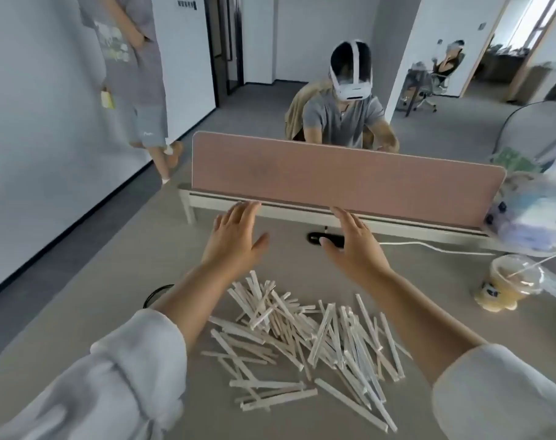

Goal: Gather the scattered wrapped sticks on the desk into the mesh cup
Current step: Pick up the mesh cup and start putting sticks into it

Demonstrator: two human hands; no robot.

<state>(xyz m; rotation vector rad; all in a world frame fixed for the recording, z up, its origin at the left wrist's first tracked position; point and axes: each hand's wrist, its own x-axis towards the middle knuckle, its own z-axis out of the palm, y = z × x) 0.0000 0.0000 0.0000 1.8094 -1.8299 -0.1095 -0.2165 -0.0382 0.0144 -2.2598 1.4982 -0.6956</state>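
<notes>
A loose heap of pale wrapped sticks (305,338) lies scattered on the grey desk (302,252) in front of me. Both my hands are held out flat above the desk beyond the heap, palms down and fingers spread. My left hand (235,236) is to the far left of the heap and my right hand (353,239) to the far right; neither touches a stick. A dark round rim (157,292) shows behind my left forearm, likely the mesh cup, mostly hidden.
A pink divider panel (334,176) closes off the desk's far edge. A black object (318,239) and a white cable (429,246) lie near it. A lidded drink cup with a straw (508,284) and a plastic bag (531,211) stand at the right. People are beyond.
</notes>
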